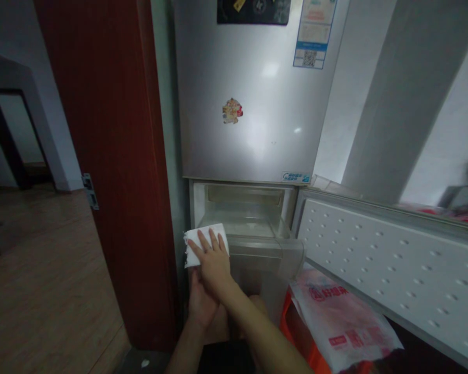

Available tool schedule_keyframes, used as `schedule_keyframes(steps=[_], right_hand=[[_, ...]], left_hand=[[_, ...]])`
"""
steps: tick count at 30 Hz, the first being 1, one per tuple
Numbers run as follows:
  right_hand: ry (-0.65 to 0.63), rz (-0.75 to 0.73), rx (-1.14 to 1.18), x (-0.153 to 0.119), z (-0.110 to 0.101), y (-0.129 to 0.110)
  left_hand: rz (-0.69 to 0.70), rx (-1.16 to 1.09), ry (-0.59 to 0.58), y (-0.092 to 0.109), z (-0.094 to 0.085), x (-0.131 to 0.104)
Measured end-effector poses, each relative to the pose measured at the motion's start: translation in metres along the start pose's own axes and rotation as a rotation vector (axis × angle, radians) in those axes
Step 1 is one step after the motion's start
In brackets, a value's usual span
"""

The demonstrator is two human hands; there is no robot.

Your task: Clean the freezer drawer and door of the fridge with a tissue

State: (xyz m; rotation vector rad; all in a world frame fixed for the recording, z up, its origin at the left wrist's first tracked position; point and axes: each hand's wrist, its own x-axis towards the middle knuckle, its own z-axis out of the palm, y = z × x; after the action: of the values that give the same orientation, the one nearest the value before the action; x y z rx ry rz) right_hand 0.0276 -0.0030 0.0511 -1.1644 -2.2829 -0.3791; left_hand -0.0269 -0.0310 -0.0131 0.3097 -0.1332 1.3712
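Note:
A folded white cloth (193, 254) with a frayed left edge is in front of the fridge's open lower compartment. My right hand (215, 262) lies on top of it, fingers spread and flat against the fabric. Below, my left hand (203, 301) holds the cloth from underneath; most of its fingers are hidden behind the cloth and the right hand. Just beyond and to the right is a clear plastic drawer (267, 252), pulled out from the lower compartment (242, 210).
The silver upper fridge door (257, 140) is shut. At the right, the white dimpled lower door (374, 249) stands wide open. A plastic bag (343, 322) lies over an orange container (315, 350) under it. A reddish-brown wooden door (120, 156) stands close on the left.

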Motion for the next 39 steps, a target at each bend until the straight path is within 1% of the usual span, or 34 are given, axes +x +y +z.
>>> schedule_keyframes(steps=[2, 3, 4, 6, 8, 9, 12, 14, 17, 20, 22, 24, 26, 28, 31, 33, 34, 36, 39], right_hand=[[0.023, 0.017, 0.001, -0.012, -0.004, 0.013], [0.034, 0.032, -0.005, -0.02, -0.007, 0.021], [0.045, 0.046, -0.019, -0.028, -0.01, 0.029], [0.058, 0.063, -0.067, -0.047, -0.016, 0.046], [0.08, 0.082, -0.136, -0.066, -0.023, 0.064], [0.096, 0.1, -0.171, -0.075, -0.027, 0.073], [0.122, 0.176, -0.256, -0.099, -0.038, 0.099], [0.123, 0.225, -0.291, -0.113, -0.046, 0.116], [0.124, 0.302, -0.323, -0.13, -0.057, 0.144], [0.168, 0.403, -0.343, -0.142, -0.06, 0.166], [0.204, 0.455, -0.335, -0.143, -0.059, 0.173], [0.241, 0.483, -0.312, -0.14, -0.054, 0.173], [0.287, 0.498, -0.286, -0.132, -0.049, 0.167], [0.331, 0.494, -0.265, -0.122, -0.042, 0.155], [0.345, 0.424, -0.231, -0.103, -0.03, 0.129], [0.318, 0.352, -0.203, -0.088, -0.022, 0.106], [0.284, 0.312, -0.183, -0.079, -0.017, 0.093], [0.216, 0.242, -0.139, -0.059, -0.011, 0.067], [0.087, 0.145, -0.047, -0.028, -0.006, 0.032]], left_hand=[[-0.142, -0.1, -0.093, 0.004, -0.011, 0.002], [-0.177, -0.117, -0.111, 0.005, -0.015, 0.003], [-0.179, -0.114, -0.11, 0.006, -0.018, 0.004], [-0.142, -0.093, -0.085, 0.005, -0.017, 0.005], [-0.093, -0.076, -0.052, 0.003, -0.011, 0.004], [-0.065, -0.054, -0.018, 0.002, -0.007, 0.003], [0.016, 0.062, 0.158, -0.001, 0.01, -0.001], [0.04, 0.123, 0.256, -0.002, 0.02, -0.003], [0.04, 0.138, 0.283, -0.002, 0.026, -0.003], [0.047, 0.141, 0.276, -0.001, 0.023, -0.002], [0.043, 0.137, 0.27, 0.0, 0.02, -0.001], [0.045, 0.135, 0.267, -0.001, 0.019, -0.001], [0.052, 0.142, 0.271, -0.002, 0.019, -0.001], [0.06, 0.155, 0.282, -0.004, 0.021, -0.002], [0.065, 0.168, 0.28, -0.005, 0.023, -0.002], [0.067, 0.168, 0.258, -0.005, 0.02, -0.002], [0.062, 0.163, 0.246, -0.004, 0.016, -0.002], [0.037, 0.137, 0.214, -0.003, 0.006, 0.0], [-0.015, 0.097, 0.133, 0.001, -0.011, 0.004]])
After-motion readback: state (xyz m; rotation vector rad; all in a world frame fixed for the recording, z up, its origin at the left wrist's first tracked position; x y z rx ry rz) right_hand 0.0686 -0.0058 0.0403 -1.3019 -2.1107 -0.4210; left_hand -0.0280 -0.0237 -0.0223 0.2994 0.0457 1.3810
